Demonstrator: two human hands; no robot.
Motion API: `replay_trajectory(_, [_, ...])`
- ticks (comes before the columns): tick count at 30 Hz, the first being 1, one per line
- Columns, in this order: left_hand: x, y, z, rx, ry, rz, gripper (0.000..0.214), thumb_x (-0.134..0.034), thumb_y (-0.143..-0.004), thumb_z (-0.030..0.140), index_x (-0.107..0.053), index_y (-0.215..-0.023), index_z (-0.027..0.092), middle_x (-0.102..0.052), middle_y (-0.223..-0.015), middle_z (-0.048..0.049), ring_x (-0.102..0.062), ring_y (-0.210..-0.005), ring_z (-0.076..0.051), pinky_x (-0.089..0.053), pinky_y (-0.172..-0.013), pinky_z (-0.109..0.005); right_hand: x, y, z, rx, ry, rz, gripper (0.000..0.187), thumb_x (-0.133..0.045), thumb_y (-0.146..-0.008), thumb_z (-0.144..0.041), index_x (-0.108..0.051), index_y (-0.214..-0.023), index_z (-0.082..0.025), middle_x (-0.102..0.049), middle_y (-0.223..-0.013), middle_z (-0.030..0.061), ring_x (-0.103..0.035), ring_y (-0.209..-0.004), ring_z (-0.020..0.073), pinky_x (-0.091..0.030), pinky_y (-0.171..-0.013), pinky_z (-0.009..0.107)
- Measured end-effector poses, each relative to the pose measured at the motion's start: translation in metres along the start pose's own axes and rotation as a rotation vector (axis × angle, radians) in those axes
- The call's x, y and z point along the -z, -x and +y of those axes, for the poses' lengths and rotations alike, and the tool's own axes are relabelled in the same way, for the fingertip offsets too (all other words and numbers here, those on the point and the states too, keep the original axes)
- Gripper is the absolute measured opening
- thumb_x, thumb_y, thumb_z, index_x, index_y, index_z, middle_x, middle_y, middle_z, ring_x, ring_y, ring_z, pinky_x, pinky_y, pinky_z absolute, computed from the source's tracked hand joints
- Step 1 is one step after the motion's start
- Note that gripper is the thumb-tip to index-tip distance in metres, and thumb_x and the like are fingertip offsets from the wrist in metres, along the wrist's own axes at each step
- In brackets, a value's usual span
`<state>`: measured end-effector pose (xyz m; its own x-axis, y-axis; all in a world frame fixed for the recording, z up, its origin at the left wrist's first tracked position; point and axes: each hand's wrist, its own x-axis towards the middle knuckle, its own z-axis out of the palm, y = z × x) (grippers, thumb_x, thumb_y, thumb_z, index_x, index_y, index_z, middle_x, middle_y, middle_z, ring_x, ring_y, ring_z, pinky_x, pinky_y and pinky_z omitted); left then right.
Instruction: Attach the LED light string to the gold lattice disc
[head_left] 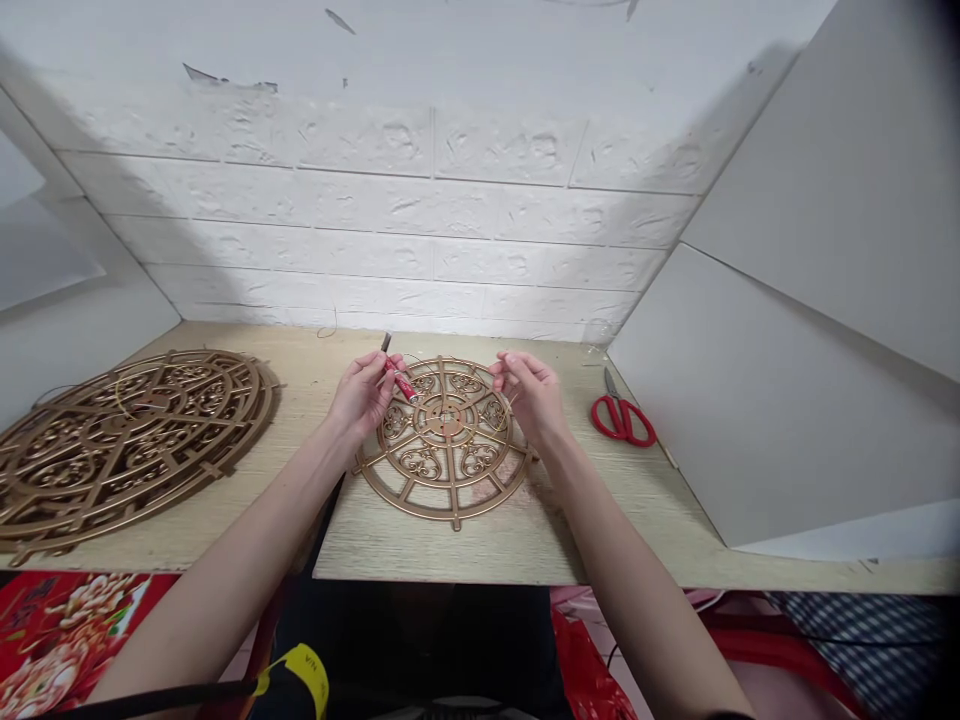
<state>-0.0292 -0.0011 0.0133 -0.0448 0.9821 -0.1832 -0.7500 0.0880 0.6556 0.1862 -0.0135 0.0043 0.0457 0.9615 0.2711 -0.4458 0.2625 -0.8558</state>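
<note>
A left hand (364,395) is gripping a red tube (404,386); whether the right hand (536,395) is holding anything is unclear. Between them, a gold openwork disc (453,462) is lying, likely light, stiff, best held by its rim.

From where I stood, only one marking came near to legible: a few dark letters on the yellow band (306,672) by the black cable (150,698), which looked like VIN, or possibly N/A turned over. The slim red tube (404,385) bore pale marks too small to make out. Dark marks on the red flower-printed packaging (75,640) were too blurred to read.
</note>
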Motion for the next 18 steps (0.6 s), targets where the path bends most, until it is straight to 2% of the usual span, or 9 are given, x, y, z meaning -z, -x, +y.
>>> replay_trajectory(3, [0.001,-0.002,0.001,-0.009,-0.040,0.010,0.010,-0.051,-0.083,0.003,-0.055,-0.079,0.010,-0.063,-0.081,-0.0083,-0.063,-0.063,-0.007,-0.050,-0.050,-0.007,0.007,-0.005,-0.006,-0.106,-0.208,0.093,0.023,-0.074,-0.070,-0.034,-0.065,-0.081,-0.016,-0.064,-0.071,0.0001,-0.053,-0.055,0.0074,-0.045,-0.053,0.019])
replay_trajectory(6, [0.001,-0.002,0.002,-0.026,-0.061,0.019,0.009,-0.051,-0.083,0.003,-0.055,-0.079,0.010,-0.064,-0.081,-0.0088,-0.063,-0.064,-0.008,-0.048,-0.048,-0.008,0.016,-0.008,-0.011,-0.163,-0.480,0.142,0.024,-0.060,-0.083,-0.042,-0.062,-0.084,-0.018,-0.062,-0.070,-0.0017,-0.053,-0.055,0.0070,-0.045,-0.053,0.019])
replay_trajectory(9, [0.001,-0.003,0.003,-0.042,-0.085,0.037,0.008,-0.051,-0.084,0.004,-0.055,-0.081,0.010,-0.064,-0.080,-0.0089,-0.064,-0.064,-0.009,-0.046,-0.045,-0.007,0.032,-0.010,-0.017,-0.080,-0.740,0.243,0.031,-0.042,-0.092,-0.043,-0.059,-0.086,-0.018,-0.059,-0.065,-0.0027,-0.050,-0.051,0.0062,-0.043,-0.051,0.020])
replay_trajectory(12, [0.001,-0.003,0.005,-0.061,-0.091,0.032,0.009,-0.049,-0.085,0.004,-0.054,-0.081,0.010,-0.065,-0.079,-0.0092,-0.063,-0.063,-0.009,-0.044,-0.044,-0.007,0.054,-0.012,-0.023,0.021,-0.875,0.420,0.032,-0.033,-0.094,-0.040,-0.055,-0.085,-0.018,-0.055,-0.059,-0.0047,-0.047,-0.046,0.0055,-0.040,-0.049,0.019])
replay_trajectory(15, [0.000,-0.002,0.005,-0.073,-0.097,0.022,0.009,-0.049,-0.084,0.004,-0.054,-0.080,0.010,-0.065,-0.078,-0.0100,-0.063,-0.062,-0.009,-0.042,-0.042,-0.008,0.067,-0.015,-0.026,0.036,-0.784,0.613,0.025,-0.034,-0.092,-0.033,-0.053,-0.083,-0.019,-0.050,-0.054,-0.0072,-0.042,-0.041,0.0052,-0.036,-0.045,0.018])
replay_trajectory(18, [-0.001,0.000,0.005,-0.080,-0.119,0.011,0.007,-0.051,-0.083,0.004,-0.054,-0.081,0.010,-0.065,-0.076,-0.0102,-0.063,-0.060,-0.009,-0.040,-0.040,-0.008,0.063,-0.018,-0.019,-0.035,-0.336,0.739,0.008,-0.047,-0.083,-0.023,-0.053,-0.081,-0.018,-0.049,-0.052,-0.0081,-0.038,-0.040,0.0055,-0.031,-0.044,0.017])
